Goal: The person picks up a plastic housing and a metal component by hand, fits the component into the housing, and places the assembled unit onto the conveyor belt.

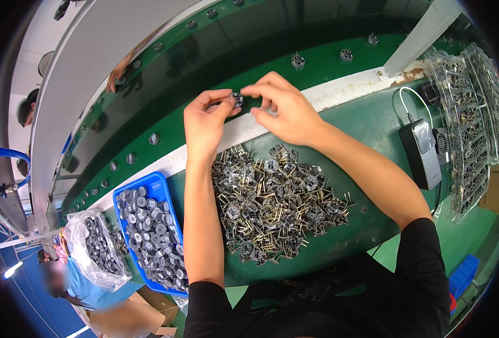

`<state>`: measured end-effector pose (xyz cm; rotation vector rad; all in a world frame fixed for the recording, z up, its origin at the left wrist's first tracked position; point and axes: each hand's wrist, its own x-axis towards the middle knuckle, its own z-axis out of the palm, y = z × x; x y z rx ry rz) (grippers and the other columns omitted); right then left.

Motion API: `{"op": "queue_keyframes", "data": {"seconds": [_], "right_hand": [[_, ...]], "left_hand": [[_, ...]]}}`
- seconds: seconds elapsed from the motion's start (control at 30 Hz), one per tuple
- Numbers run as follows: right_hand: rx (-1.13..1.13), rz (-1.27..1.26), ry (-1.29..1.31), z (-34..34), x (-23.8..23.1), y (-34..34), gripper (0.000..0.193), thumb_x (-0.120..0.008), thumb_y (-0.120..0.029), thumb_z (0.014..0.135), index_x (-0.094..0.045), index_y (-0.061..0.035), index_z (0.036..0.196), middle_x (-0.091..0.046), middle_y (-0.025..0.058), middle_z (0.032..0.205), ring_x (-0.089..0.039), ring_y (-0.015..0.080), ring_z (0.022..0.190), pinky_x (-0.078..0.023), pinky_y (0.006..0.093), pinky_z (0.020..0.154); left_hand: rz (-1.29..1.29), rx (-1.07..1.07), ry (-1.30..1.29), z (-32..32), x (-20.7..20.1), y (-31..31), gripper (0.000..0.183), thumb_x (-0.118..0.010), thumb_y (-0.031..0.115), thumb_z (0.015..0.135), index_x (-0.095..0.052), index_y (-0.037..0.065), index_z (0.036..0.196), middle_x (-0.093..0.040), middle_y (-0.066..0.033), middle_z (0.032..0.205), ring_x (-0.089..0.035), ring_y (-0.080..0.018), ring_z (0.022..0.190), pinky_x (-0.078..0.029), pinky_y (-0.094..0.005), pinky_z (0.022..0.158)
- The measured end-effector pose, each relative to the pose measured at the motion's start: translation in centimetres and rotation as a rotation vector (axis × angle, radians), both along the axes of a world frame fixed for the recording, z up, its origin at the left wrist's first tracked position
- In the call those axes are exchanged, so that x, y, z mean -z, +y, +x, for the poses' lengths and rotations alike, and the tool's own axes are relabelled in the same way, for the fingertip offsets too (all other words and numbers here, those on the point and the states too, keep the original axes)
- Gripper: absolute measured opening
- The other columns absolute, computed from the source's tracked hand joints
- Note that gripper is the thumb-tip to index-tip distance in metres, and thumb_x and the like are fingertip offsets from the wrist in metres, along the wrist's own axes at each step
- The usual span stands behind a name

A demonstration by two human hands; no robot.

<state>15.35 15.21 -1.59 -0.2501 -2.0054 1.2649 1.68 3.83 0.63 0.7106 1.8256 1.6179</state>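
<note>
My left hand (207,115) pinches a small round dark plug-like part (237,100) between thumb and fingers, above the white rail (339,93) beside a green conveyor belt (322,70). Just right of that part is my right hand (288,110), thumb and index finger apart, with nothing visible in its grasp. Below both hands, a heap of dark and clear parts with brass-coloured pins (277,205) lies on the green table (368,163). Left of my left forearm stands a blue tray (163,183) full of grey round caps (148,225).
Spaced-out parts (298,61) sit along the belt. At the far left is a clear bag (78,239) of grey pieces. A black-and-white device (421,155) with a white cable and stacked clear trays (466,129) stand at right. Another person's hand (117,76) reaches over the belt.
</note>
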Motion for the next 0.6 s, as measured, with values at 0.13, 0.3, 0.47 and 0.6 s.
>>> {"op": "queue_keyframes", "data": {"seconds": [0.13,0.3,0.47,0.6], "right_hand": [[-0.271,0.130,-0.310,0.4,-1.1,-0.5,0.018,-0.075,-0.021,0.081,-0.068,-0.0049,0.087,-0.057,0.0039,0.072,-0.057,0.0194,0.070,-0.047,0.0327,0.061],[-0.374,0.305,-0.331,-0.6,0.1,-1.7,0.019,-0.074,-0.025,0.080,-0.070,-0.0070,0.079,-0.063,0.0044,0.075,-0.060,0.0224,0.079,-0.044,0.0359,0.078],[-0.344,-0.025,-0.321,0.5,-0.2,-1.1,0.012,-0.073,-0.009,0.078,-0.069,-0.0018,0.087,-0.064,0.0056,0.080,-0.058,0.0150,0.067,-0.047,0.0283,0.064],[-0.280,-0.044,-0.186,0.6,0.4,-1.3,0.010,-0.070,0.000,0.081,-0.069,-0.0005,0.091,-0.063,0.0025,0.085,-0.055,0.0105,0.069,-0.045,0.0237,0.063]], "left_hand": [[-0.307,-0.075,0.337,-1.1,0.7,1.6,0.020,-0.069,0.009,0.083,-0.069,-0.005,0.098,-0.073,-0.0114,0.085,-0.070,-0.0141,0.079,-0.054,-0.0267,0.073],[-0.328,-0.175,0.642,-1.4,0.6,0.5,0.024,-0.071,0.016,0.081,-0.070,-0.003,0.096,-0.071,-0.0192,0.090,-0.070,-0.0342,0.086,-0.054,-0.0384,0.077],[-0.395,-0.371,0.737,1.9,-4.1,-6.7,0.022,-0.068,0.020,0.084,-0.070,0.004,0.098,-0.069,-0.0131,0.091,-0.066,-0.0313,0.074,-0.051,-0.0387,0.069],[-0.729,-0.613,0.816,3.4,-5.5,-16.0,0.018,-0.064,0.012,0.085,-0.070,0.007,0.102,-0.066,-0.0121,0.090,-0.062,-0.0283,0.068,-0.050,-0.0392,0.066]]}}
